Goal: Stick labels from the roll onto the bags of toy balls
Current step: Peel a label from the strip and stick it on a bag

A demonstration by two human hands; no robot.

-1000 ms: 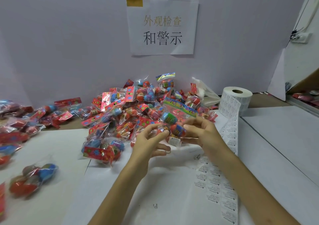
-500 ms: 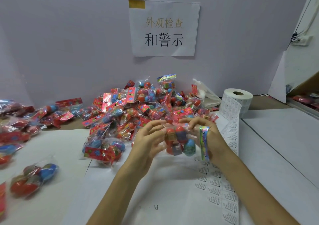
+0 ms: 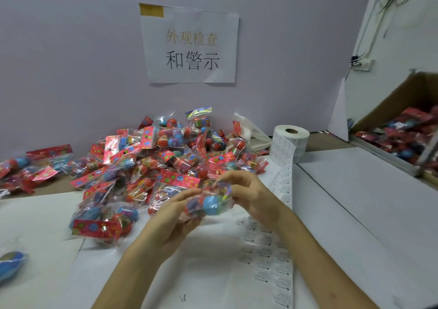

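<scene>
Bag (image 3: pixel 208 205), perhaps sideways, aloft; roll (image 3: pixel 295 143) upright.

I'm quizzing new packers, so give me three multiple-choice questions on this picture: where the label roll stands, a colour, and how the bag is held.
1. Where is the white paper roll of labels relative to the pile of red-topped clear bags? A left; B right; C on top.
2. The large ball showing in the held clear plastic bag of toy balls is: A blue; B yellow; C white.
3. That bag is held by: A left hand and right hand; B one hand; C neither.
Answers: B, roll stands beyond the pile's right edge; A, blue shows through the plastic; A, both hands' fingers curl on it.
</scene>
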